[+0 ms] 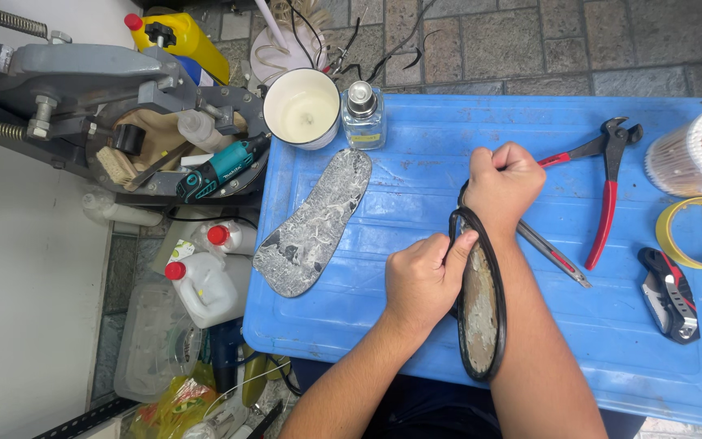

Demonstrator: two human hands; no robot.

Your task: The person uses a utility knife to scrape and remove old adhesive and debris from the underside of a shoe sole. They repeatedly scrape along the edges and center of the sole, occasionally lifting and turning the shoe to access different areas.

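Note:
My left hand point(421, 280) grips the upper edge of a dark shoe sole point(481, 313) that stands on its side over the blue plastic lid point(416, 162). The sole has a black rim and a worn, greyish inner face. My right hand point(504, 180) is closed in a fist just above the sole's top end, pulling at its black rim strip. A second sole point(314, 223), grey with flaky white glue residue, lies flat on the lid to the left of my hands.
Red-handled pincers point(607, 191), a thin metal tool point(554, 254), a folding knife point(669, 294), a yellow tape roll point(696, 234) and a tub of cotton swabs point(696, 150) sit right. A white cup point(302, 107), a glass bottle point(363, 115) and a grey machine point(107, 106) stand at the back left.

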